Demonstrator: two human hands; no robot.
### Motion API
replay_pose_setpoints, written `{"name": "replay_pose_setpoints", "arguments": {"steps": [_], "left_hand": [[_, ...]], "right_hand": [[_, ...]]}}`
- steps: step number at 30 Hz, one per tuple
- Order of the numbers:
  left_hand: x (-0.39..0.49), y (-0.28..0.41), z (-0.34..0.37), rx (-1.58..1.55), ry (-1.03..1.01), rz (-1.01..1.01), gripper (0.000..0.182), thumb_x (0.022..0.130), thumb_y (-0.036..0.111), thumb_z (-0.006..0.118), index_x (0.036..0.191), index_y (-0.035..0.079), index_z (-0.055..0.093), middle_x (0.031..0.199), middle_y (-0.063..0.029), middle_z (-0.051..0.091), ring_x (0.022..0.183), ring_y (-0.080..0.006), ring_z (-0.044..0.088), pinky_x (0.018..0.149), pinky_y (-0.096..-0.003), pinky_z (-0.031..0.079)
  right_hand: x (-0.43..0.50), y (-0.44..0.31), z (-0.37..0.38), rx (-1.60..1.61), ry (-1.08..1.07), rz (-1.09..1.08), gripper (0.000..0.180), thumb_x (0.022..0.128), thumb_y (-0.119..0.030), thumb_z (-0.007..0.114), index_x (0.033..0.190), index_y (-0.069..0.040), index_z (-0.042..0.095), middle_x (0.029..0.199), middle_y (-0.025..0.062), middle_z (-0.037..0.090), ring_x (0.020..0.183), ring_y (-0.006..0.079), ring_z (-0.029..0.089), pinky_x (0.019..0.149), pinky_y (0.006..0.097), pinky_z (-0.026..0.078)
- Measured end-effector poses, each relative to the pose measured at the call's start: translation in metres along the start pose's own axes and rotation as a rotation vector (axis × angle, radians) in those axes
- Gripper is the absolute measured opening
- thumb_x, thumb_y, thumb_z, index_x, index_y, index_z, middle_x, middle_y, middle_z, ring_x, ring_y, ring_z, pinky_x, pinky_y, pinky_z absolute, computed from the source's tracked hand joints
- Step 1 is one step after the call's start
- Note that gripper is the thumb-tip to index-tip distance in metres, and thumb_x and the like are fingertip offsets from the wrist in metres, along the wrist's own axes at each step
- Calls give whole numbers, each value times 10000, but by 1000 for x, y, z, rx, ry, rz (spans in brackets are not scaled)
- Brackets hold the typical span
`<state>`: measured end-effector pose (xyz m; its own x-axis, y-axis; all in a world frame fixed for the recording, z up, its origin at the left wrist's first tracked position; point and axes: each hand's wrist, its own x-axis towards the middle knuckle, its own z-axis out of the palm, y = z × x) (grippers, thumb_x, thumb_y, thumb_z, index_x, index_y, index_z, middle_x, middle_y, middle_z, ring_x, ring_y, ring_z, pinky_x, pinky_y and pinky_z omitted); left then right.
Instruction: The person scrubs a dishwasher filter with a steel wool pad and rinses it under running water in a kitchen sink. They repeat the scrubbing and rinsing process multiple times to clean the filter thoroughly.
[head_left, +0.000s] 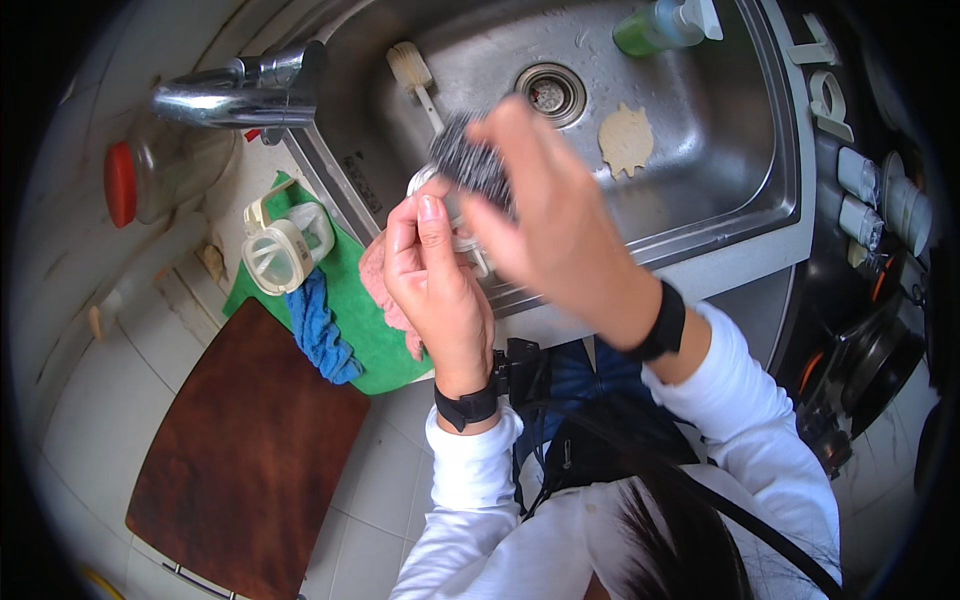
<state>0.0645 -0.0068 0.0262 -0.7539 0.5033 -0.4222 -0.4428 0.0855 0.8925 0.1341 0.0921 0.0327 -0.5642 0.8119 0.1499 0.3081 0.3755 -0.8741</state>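
Over the near left side of the stainless steel sink, my left hand pinches a small white object between thumb and fingers. Most of that object is hidden, so its kind is unclear. My right hand grips a dark grey scrubber, blurred by motion, close above my left fingertips. Whether scrubber and white object touch cannot be told. Behind them a bottle brush with cream bristles lies in the basin. A flat tan animal-shaped sponge rests right of the drain.
A spray bottle with green liquid lies at the basin's back right. The chrome faucet juts in from the left. Clear containers, a blue cloth and a pink cloth lie on a green cloth. A wooden seat stands below.
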Motion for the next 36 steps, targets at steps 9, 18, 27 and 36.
{"name": "replay_pose_setpoints", "arguments": {"steps": [9, 18, 27, 36], "left_hand": [[1, 4, 0, 89, 15, -13, 263, 1084, 219, 545, 1158, -9, 655, 1017, -25, 675, 811, -47, 551, 720, -193, 460], [11, -1, -15, -73, 47, -17, 262, 1060, 188, 586, 1121, -43, 693, 1046, -52, 672, 904, -74, 605, 742, -229, 512], [11, 10, -21, -168, 41, -52, 256, 1054, 199, 595, 1124, -26, 697, 1028, -41, 666, 891, -69, 590, 748, -226, 501], [14, 11, -23, -225, 41, -86, 200, 1032, 205, 647, 1000, 10, 678, 954, -24, 666, 791, -56, 576, 668, -205, 471]], "right_hand": [[0, -3, 1, 35, 16, 170, 457, 783, -23, 746, 1186, 25, 536, 1068, 212, 600, 976, 415, 623, 844, 435, 523], [-2, 23, -2, 60, 116, 129, 408, 854, -78, 790, 1150, -24, 514, 942, 155, 689, 842, 296, 719, 759, 342, 551], [-23, 54, -22, 20, 28, 275, 420, 845, -113, 774, 1136, -37, 481, 976, 218, 676, 885, 395, 707, 772, 417, 551], [-24, 80, -21, -303, -399, 357, 407, 949, -291, 713, 1268, -53, 626, 947, 171, 628, 923, 386, 636, 818, 438, 523]]}}
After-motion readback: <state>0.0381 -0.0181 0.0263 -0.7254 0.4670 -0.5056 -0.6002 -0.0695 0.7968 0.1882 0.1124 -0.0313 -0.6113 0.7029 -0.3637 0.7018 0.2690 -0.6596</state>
